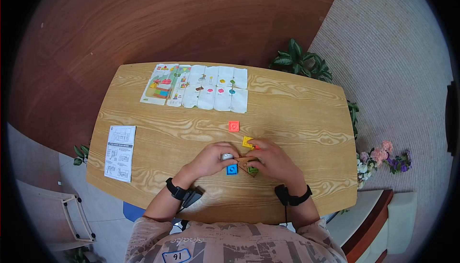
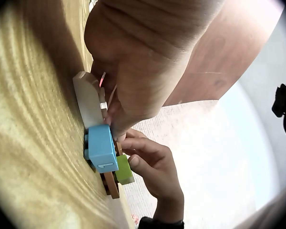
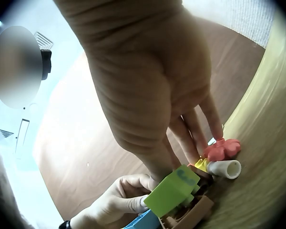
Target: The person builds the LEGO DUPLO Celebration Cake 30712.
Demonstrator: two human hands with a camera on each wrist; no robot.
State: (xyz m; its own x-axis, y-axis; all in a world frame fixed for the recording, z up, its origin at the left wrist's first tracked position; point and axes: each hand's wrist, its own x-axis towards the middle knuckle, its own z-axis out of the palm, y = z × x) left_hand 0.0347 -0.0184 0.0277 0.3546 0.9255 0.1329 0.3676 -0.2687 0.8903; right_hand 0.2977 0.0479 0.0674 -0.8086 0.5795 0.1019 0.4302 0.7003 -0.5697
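Observation:
Brown piece (image 1: 244,162) lies between the two hands, its ends pinched by the fingertips of my left hand (image 1: 211,159) and right hand (image 1: 273,161). Blue block (image 1: 232,170), numbered 1, sits against the left fingertips; a pale rounded piece (image 2: 88,100) is beside it, under that hand. Green block (image 3: 174,191) rests with the brown pieces by the right thumb, which partly hides them in the head view. Yellow block (image 1: 247,141) and red flower piece (image 3: 222,149) are at the right hand's outer fingers, close to a white tube-like piece (image 3: 225,169).
An orange-red block (image 1: 234,126) lies on the wooden table (image 1: 297,114) beyond the hands. A colourful unfolded instruction sheet (image 1: 194,86) is at the far side, and a black-and-white printed sheet (image 1: 120,154) at the left. Flowers (image 1: 381,155) stand past the right edge.

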